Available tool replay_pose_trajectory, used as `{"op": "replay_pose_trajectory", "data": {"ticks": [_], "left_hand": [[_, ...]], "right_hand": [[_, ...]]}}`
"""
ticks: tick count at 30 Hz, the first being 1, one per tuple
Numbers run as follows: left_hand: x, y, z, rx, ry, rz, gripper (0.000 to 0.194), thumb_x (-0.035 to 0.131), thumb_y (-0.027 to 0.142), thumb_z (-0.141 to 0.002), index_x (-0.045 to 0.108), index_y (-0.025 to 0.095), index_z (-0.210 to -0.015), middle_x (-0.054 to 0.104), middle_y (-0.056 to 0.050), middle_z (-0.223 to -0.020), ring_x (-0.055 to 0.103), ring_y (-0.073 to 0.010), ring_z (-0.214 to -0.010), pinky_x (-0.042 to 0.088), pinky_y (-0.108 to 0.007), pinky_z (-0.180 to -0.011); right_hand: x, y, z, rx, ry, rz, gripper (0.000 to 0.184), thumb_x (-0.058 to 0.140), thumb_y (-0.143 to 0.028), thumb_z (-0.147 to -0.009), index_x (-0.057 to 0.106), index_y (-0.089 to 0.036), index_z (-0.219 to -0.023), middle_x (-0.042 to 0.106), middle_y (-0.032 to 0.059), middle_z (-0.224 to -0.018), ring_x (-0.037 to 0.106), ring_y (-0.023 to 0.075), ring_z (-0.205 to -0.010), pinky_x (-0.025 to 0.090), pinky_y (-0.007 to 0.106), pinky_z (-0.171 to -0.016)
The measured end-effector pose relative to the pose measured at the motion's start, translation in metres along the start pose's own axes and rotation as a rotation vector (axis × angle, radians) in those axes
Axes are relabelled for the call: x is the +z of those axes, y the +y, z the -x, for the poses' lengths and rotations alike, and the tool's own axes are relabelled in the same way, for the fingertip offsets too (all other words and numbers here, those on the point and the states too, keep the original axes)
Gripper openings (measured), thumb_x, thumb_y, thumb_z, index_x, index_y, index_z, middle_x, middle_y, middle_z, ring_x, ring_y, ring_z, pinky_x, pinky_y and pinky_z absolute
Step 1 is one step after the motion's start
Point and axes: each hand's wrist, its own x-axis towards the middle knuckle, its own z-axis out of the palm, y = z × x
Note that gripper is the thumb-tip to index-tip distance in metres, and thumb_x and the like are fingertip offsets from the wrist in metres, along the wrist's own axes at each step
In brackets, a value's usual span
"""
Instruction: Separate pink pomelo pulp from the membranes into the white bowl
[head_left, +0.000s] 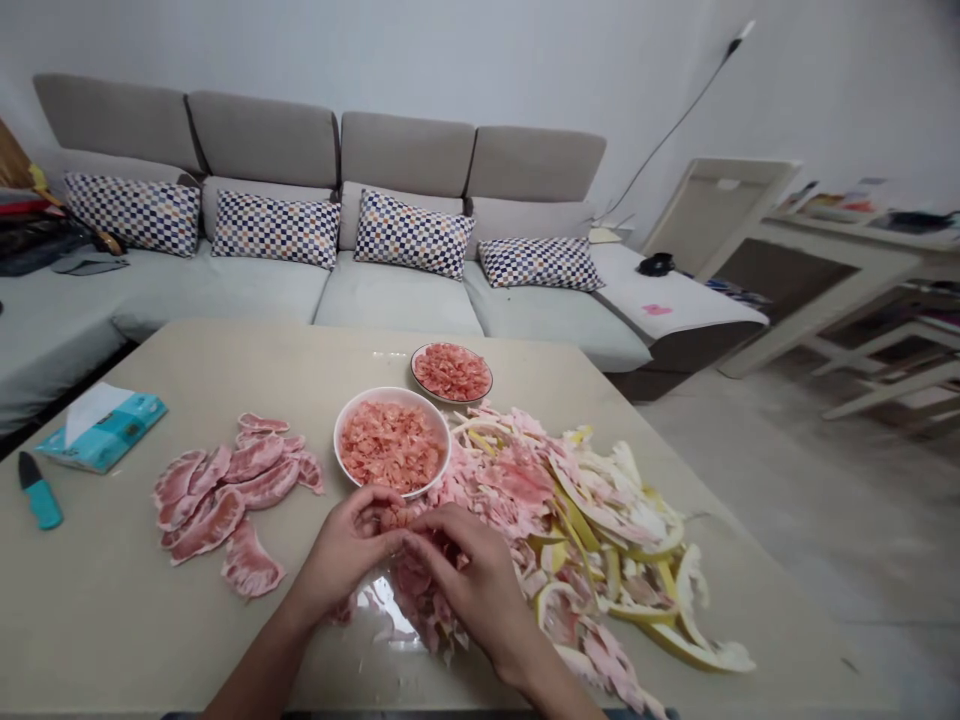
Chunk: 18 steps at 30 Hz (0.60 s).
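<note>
Close to the table's front, my left hand curls its fingers round a piece of pink pomelo pulp. My right hand meets it fingertip to fingertip, pinching at the same piece. Just beyond them stands a white bowl full of loose pink pulp. To the left lies a loose pile of pomelo segments with pale membrane on them. On the right, beside and partly beneath my right hand, spreads a heap of peeled membranes and yellow-white rind.
A second dish of pulp stands behind the bowl. At the left are a blue tissue pack and a knife with a teal handle. A grey sofa runs behind the table.
</note>
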Motion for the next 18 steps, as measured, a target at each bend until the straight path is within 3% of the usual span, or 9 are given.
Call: {"op": "replay_pose_trajectory", "data": {"ticks": [6, 9, 11, 15, 18], "left_hand": [[-0.006, -0.003, -0.005, -0.012, 0.075, 0.06, 0.036, 0.079, 0.029, -0.065, 0.06, 0.018, -0.094, 0.068, -0.004, -0.09, 0.065, -0.0195, -0.088, 0.051, -0.03, -0.08], [-0.01, -0.002, -0.007, -0.025, 0.114, 0.14, 0.04, 0.079, 0.03, -0.066, 0.059, 0.018, -0.099, 0.069, -0.005, -0.097, 0.065, -0.0203, -0.094, 0.049, -0.033, -0.088], [-0.013, -0.001, -0.007, -0.031, 0.137, 0.171, 0.046, 0.079, 0.029, -0.067, 0.059, 0.017, -0.106, 0.069, -0.007, -0.103, 0.065, -0.0212, -0.1, 0.047, -0.034, -0.093], [-0.015, -0.002, -0.006, -0.031, 0.136, 0.175, 0.052, 0.078, 0.029, -0.068, 0.057, 0.015, -0.114, 0.068, -0.01, -0.108, 0.063, -0.0243, -0.106, 0.046, -0.037, -0.096], [-0.014, -0.006, -0.006, -0.013, 0.123, 0.162, 0.052, 0.077, 0.027, -0.068, 0.057, 0.016, -0.115, 0.067, -0.011, -0.114, 0.06, -0.0253, -0.112, 0.045, -0.038, -0.098]], "right_hand": [[-0.008, 0.01, -0.038, 0.055, 0.091, -0.033, 0.011, 0.059, -0.028, -0.086, 0.066, -0.02, -0.085, 0.068, 0.003, -0.077, 0.061, 0.0161, -0.065, 0.049, 0.027, -0.06], [-0.008, 0.026, -0.059, -0.126, 0.08, 0.111, 0.014, 0.059, -0.021, -0.083, 0.067, -0.022, -0.094, 0.068, 0.0073, -0.104, 0.062, 0.0226, -0.094, 0.05, 0.037, -0.082], [-0.006, 0.034, -0.064, -0.186, 0.093, 0.22, 0.014, 0.059, -0.017, -0.082, 0.068, -0.022, -0.091, 0.066, 0.0092, -0.109, 0.06, 0.0255, -0.101, 0.047, 0.043, -0.088], [0.0, 0.028, -0.054, -0.102, 0.09, 0.2, 0.008, 0.06, -0.021, -0.084, 0.062, -0.02, -0.077, 0.065, 0.0051, -0.079, 0.06, 0.0195, -0.075, 0.049, 0.033, -0.071], [0.003, 0.015, -0.04, -0.052, 0.033, 0.082, 0.007, 0.064, -0.026, -0.084, 0.061, -0.021, -0.085, 0.064, 0.0028, -0.08, 0.058, 0.016, -0.067, 0.047, 0.027, -0.061]]}}
